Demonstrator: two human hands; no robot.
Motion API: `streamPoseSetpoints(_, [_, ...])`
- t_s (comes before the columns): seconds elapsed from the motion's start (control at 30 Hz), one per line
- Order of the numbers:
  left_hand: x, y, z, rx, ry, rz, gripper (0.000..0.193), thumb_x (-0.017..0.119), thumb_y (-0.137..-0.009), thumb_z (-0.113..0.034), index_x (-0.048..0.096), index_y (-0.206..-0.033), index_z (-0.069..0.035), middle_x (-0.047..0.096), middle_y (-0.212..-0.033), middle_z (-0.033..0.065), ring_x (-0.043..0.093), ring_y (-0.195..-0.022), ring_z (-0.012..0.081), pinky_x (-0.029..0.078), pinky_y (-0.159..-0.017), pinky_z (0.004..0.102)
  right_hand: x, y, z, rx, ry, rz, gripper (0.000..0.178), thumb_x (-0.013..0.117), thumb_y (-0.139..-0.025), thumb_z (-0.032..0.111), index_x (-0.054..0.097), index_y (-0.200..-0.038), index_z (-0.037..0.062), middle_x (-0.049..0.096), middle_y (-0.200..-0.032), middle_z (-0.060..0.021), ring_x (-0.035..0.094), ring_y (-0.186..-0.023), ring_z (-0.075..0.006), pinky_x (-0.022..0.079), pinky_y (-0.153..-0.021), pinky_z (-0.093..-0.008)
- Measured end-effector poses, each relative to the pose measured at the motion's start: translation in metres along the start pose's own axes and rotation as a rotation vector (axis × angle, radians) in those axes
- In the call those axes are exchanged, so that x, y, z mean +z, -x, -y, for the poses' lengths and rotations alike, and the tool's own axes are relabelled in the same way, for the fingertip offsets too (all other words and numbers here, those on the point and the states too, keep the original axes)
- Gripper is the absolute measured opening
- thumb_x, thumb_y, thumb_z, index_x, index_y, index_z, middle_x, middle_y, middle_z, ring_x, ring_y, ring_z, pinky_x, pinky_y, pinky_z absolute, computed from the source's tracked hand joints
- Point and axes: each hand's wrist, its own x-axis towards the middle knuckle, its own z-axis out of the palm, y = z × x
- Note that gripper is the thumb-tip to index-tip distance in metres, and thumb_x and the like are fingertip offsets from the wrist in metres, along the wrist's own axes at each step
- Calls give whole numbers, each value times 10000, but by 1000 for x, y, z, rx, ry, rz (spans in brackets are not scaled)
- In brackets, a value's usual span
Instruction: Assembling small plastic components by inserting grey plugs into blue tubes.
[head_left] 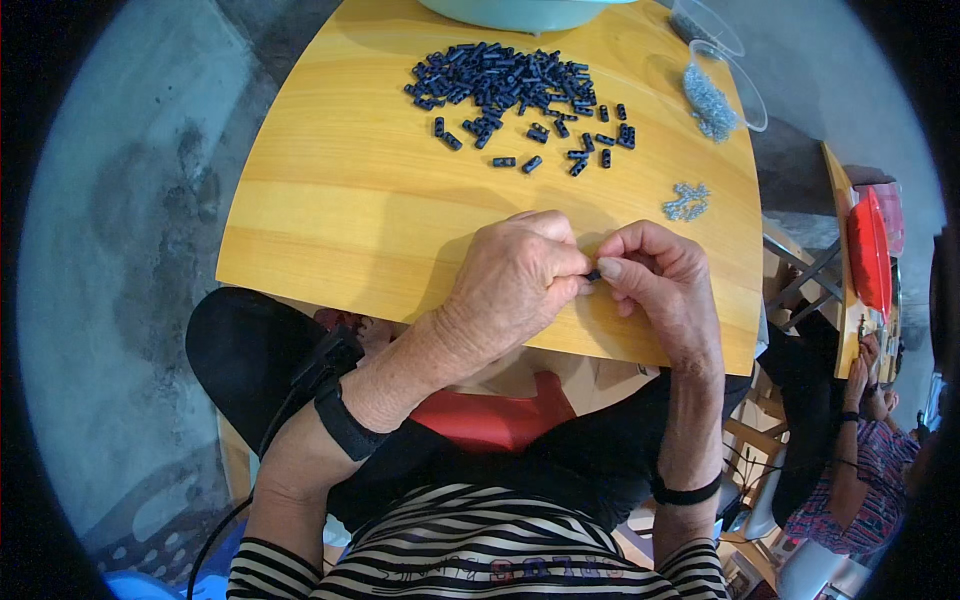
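Over the near part of the wooden table, my left hand and my right hand meet fingertip to fingertip. Between them sits a small black block, mostly hidden by the fingers. My left fingers pinch one end of it, while the right thumb and forefinger close on the other. Whether a tiny metal part is also in the right fingers cannot be made out. Beyond my hands lies a heap of small black blocks with holes, several scattered loose on its near side. A little pile of small silvery metal parts rests right of my right hand.
A clear plastic tub of silvery parts stands at the table's far right edge, with another tub behind it. A pale green basin stands at the far edge. On the right, another person works at a table holding a red basin.
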Motion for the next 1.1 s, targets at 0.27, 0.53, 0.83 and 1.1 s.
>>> streamPoseSetpoints(0.27, [2,-2,1,19,19,-29,127,763,-663,-102,668,-713,-34,576,-674,76,593,-632,231,462,-561,341,1,-4,-1,12,45,17,78,679,-826,77,649,-863,15,610,-689,8,494,-558,-36,399,-477,-181])
streamPoseSetpoints(0.53, [3,1,3,-21,51,-34,133,769,-649,-78,689,-745,-33,586,-672,77,595,-617,214,466,-552,328,5,-2,2,40,66,-4,74,681,-819,71,648,-852,13,611,-686,6,495,-555,-35,398,-462,-179])
streamPoseSetpoints(0.83, [5,-1,-1,13,68,-52,134,760,-649,-84,700,-758,-35,625,-718,80,621,-671,235,500,-615,337,9,-15,19,-377,-152,-238,243,554,-942,224,643,-990,3,634,-858,-51,537,-713,-75,447,-659,-230])
streamPoseSetpoints(1.1, [7,-7,-7,-47,11,8,88,737,-665,-110,710,-737,-69,633,-777,63,623,-787,265,500,-704,388,43,-40,23,-405,-37,-184,571,348,-995,462,582,-1140,-38,617,-1035,-108,567,-968,-167,450,-887,-316])
